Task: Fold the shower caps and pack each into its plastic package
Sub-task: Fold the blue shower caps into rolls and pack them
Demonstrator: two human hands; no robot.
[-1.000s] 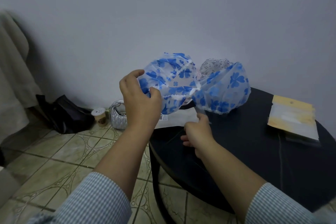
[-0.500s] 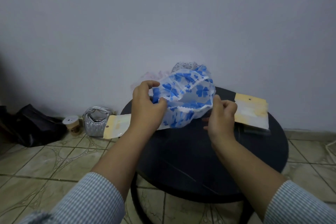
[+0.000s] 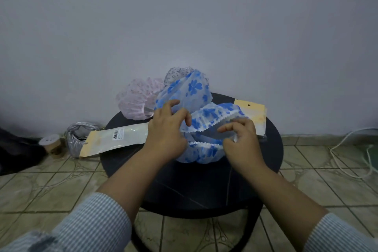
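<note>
Both hands, left (image 3: 165,135) and right (image 3: 241,143), pinch the blue cap (image 3: 196,96) over the round surface (image 3: 272,149). A package (image 3: 114,139) lies left, another package (image 3: 255,112) right; a pink cap (image 3: 137,98) sits behind.

Translucent plastic blue-flowered shower cap (image 3: 196,92), glossy plastic package (image 3: 114,139), matt black table (image 3: 194,190)

a: what is hiding behind the blue-flowered translucent shower cap (image 3: 193,90)?
b: a dark-dotted cap (image 3: 176,73), mostly. the left hand (image 3: 166,131) is covering the long plastic package (image 3: 114,139)'s right end.
</note>
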